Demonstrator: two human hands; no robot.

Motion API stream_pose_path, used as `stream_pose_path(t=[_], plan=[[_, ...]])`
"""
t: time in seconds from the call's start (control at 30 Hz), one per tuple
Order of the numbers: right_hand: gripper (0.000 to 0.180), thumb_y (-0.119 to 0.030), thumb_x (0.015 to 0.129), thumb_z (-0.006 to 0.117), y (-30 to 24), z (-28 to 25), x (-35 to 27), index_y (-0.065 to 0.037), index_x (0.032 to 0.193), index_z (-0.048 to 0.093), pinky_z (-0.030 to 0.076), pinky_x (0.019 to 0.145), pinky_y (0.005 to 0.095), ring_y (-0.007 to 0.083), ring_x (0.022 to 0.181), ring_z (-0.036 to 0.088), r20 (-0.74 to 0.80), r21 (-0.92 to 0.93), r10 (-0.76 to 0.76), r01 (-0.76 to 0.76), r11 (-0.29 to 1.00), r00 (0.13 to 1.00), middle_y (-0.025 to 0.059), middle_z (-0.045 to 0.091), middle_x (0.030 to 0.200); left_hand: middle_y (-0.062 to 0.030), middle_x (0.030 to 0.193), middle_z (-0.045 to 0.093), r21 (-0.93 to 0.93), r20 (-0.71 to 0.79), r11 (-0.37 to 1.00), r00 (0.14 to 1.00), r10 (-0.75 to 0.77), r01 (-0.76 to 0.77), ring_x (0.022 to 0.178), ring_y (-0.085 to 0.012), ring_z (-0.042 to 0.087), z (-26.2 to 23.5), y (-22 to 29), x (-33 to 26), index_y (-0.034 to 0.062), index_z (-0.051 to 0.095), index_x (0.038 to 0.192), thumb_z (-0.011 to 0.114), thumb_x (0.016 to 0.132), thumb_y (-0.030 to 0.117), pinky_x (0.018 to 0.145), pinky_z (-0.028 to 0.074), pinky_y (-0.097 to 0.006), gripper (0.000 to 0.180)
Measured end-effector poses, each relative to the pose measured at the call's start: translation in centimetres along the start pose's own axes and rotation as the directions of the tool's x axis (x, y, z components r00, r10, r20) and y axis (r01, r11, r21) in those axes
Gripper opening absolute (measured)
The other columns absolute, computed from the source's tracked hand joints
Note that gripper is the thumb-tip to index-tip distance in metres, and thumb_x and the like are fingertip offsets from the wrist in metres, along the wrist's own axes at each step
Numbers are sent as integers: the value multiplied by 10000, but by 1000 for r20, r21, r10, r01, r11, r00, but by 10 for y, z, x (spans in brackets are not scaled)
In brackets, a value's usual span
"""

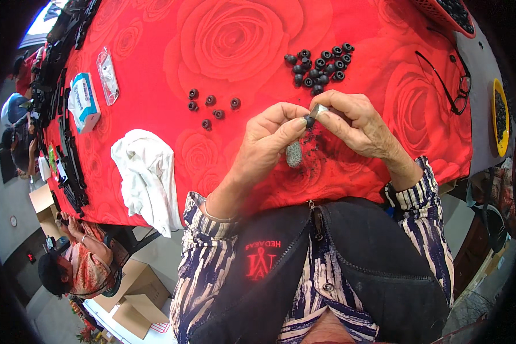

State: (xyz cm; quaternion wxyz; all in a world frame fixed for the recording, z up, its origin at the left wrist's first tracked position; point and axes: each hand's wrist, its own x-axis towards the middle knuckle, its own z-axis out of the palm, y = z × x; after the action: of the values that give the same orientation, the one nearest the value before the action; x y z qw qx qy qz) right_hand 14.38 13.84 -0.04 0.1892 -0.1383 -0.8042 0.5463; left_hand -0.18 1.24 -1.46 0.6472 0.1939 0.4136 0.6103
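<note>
Over the red rose-patterned tablecloth (223, 172), both hands meet close to my body. My left hand (264, 140) pinches a small black round part (309, 121) between thumb and fingertips. Pressed against that part's edge is a short metal blade (320, 110), gripped by thumb and forefinger of my right hand (358, 123). Just below the fingers lies a grey speckled stone block (293, 155), among black crumbs (312, 152). A heap of similar black parts with round holes (314, 73) sits beyond my hands. Several more black parts (218, 114) are scattered to the left.
Left on the table are a crumpled white cloth (146, 172), a tissue pack (85, 103) and a clear plastic packet (107, 75). Eyeglasses (458, 103), a yellow basket (496, 146) and a red basket (441, 14) are at right. Another person (86, 264) sits at lower left.
</note>
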Motion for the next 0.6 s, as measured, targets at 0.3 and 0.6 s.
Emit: stream_pose_path(t=[0.3,0.6], plan=[[123,-98,854,532,-7,-4,1,13,900,559,425,535,293,175,585,547,50,-11,63,-63,998,997,102,557,672,10,866,572,17,-5,1000,1000,10,-10,772,-22,498,1,1,-1,-10,550,1029,542,888,108,661,403,-159,184],[115,-99,841,539,-2,-4,2,5,887,557,433,538,321,237,582,560,65,-16,41,-40,999,997,127,546,659,17,813,542,-43,15,997,998,-66,66,715,-19,464,2,9,-4,-15,553,1004,540,887,117,614,379,-152,177]])
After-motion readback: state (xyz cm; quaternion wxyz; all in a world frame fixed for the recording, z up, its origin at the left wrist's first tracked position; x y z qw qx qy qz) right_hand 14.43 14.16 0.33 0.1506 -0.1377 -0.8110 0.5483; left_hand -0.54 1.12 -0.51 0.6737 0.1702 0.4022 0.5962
